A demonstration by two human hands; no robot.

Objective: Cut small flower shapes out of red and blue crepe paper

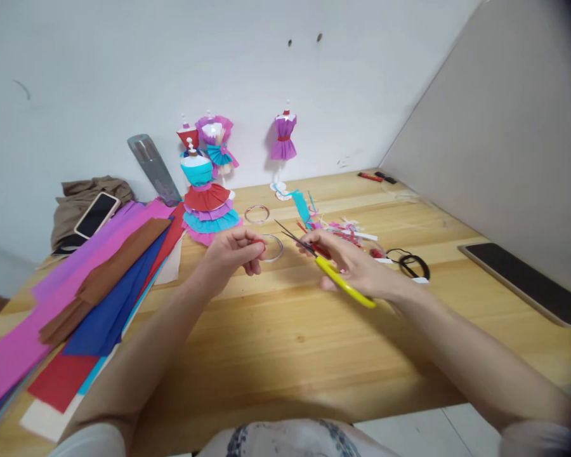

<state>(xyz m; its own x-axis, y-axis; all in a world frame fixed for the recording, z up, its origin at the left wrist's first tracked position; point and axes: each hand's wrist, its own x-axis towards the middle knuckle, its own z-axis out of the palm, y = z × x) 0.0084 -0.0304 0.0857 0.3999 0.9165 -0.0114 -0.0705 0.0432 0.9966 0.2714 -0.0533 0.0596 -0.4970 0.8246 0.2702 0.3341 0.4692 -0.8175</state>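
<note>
A person wears a pale top [290, 442] with two dark, blue-grey patterned bands [236, 440] down its front, one left and one right, their motif too blurred to read. The left sleeve [92, 442], whitish and plain, and the duller right sleeve [533, 439] leave the forearms [157, 343], left hand [235, 251] and right hand [349, 260] bare.

Grey bottle [155, 170], phone [96, 214], brown cloth [72, 206]
</note>
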